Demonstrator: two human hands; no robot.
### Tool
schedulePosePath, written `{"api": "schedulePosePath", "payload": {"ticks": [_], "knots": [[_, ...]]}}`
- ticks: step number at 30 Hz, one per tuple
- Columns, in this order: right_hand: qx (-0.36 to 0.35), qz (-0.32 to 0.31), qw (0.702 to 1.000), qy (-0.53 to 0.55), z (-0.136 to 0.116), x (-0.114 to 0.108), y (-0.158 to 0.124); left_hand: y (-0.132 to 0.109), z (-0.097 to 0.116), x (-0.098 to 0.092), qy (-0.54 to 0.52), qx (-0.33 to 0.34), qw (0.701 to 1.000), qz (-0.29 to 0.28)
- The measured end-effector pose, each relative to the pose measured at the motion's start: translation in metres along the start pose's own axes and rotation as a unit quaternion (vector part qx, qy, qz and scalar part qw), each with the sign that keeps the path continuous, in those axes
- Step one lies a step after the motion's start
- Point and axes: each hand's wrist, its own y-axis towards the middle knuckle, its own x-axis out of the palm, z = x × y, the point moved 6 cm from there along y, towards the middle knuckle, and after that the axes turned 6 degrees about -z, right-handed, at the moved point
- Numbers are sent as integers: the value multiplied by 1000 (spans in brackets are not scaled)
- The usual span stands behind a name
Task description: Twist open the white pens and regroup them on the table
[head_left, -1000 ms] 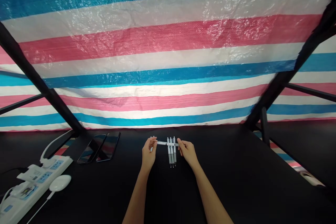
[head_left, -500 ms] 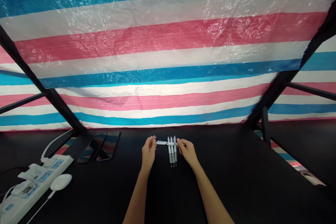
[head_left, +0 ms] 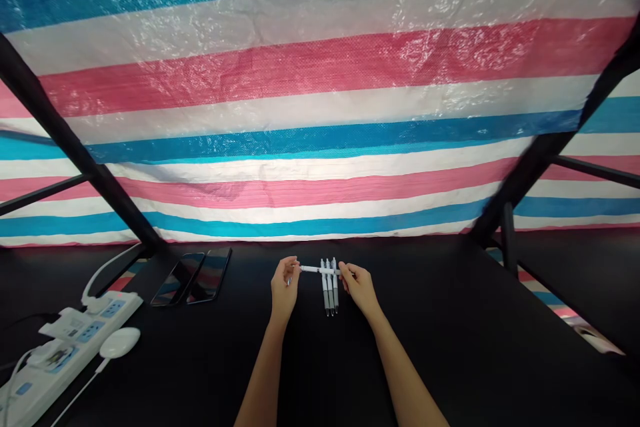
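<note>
**Pen held at both ends over a row of three**

Position: the white pen point(head_left: 319, 269) is held level and crosswise at 6 o'clock of the view, just over the far ends of three pens point(head_left: 329, 292). These lie side by side on the black table point(head_left: 450, 347), running 12 to 6 o'clock. Whether the held pen touches them cannot be told.

Hands: the left hand point(head_left: 284, 288) is closed in a fingertip pinch on the pen's 9 o'clock end, and the right hand point(head_left: 358, 284) pinches the 3 o'clock end. Neither palm wraps the barrel.

Handling, as judged: a light, stiff, slender plastic barrel, smooth and liable to roll if set down. The soundest hold is thumb and forefinger near each end, or on the greyer section seen on the lying pens.

Markings: no brand or writing is legible on any pen — too small. At 9 o'clock of the hands lie two dark phones point(head_left: 193, 276). At 8 o'clock sit a white power strip point(head_left: 65, 347) and a white puck point(head_left: 119, 341) — any print on them is unreadable
</note>
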Motion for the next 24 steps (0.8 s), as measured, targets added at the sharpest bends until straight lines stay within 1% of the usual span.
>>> {"api": "schedulePosePath", "payload": {"ticks": [3, 7, 10, 15, 18, 24], "knots": [[-18, -12, 1000, 22, -1, 2, 0, 0, -2, -2, 5, -22, 1000, -1], [-22, -34, 999, 32, -1, 5, 1, -1, 3, 0, 29, -27, 999, -27], [-18, -31, 999, 21, -1, 5, 0, -3, 7, 0, 48, -13, 998, -29], [1, -12, 998, -62, 0, 2, 0, -6, 14, 2, 92, 17, 995, -23], [10, -11, 996, -87, 1, 1, 2, -8, 18, 3, 114, 29, 993, -21], [33, -53, 996, -62, 13, 5, 5, -12, 22, 3, 112, 48, 993, -1]]}}
